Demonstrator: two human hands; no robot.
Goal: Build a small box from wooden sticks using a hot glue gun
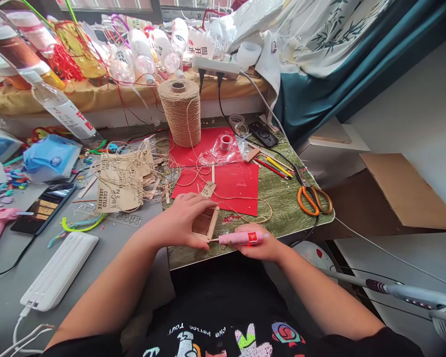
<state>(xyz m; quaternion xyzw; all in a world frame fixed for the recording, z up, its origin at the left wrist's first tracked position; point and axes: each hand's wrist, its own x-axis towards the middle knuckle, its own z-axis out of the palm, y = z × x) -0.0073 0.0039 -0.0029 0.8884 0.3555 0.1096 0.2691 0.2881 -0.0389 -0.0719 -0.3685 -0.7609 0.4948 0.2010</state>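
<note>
Step in hand: you look to be gluing a corner of the wooden stick box (213, 224) with the pink glue gun (241, 238).
Box position: just in front of you, over the near edge of the green tabletop (278, 198), tilted; can't tell if it rests on the top.
Left hand (188, 218): your fingers arch over the box, thumb at its near corner, a half-open curl with the box inside it.
Right hand (258, 244): yours is wrapped round the gun; trigger finger hidden, so can't tell if you're squeezing.
Nozzle (213, 240): at the near corner, close to your thumb; touching or just short, can't tell. No bead of glue visible.
Next move: seems to call for a steady left hold, a small controlled squeeze, and your thumb clear of the hot tip.
Stick box contents: open side faces you; your hand hides part of the inside, nothing loose visible in the rest.
Clear bottle (69, 115): leaning, labelled, left of the twine spool (180, 116); fill level unclear.
Amber bottles (13, 49): on the sill, tilted, dark liquid inside.
Plastic bag (210, 154): on the red sheet (230, 186), small tape roll (226, 143) on or in it.
Cardboard box (412, 191): at your right, flap up; inside too dark.
</note>
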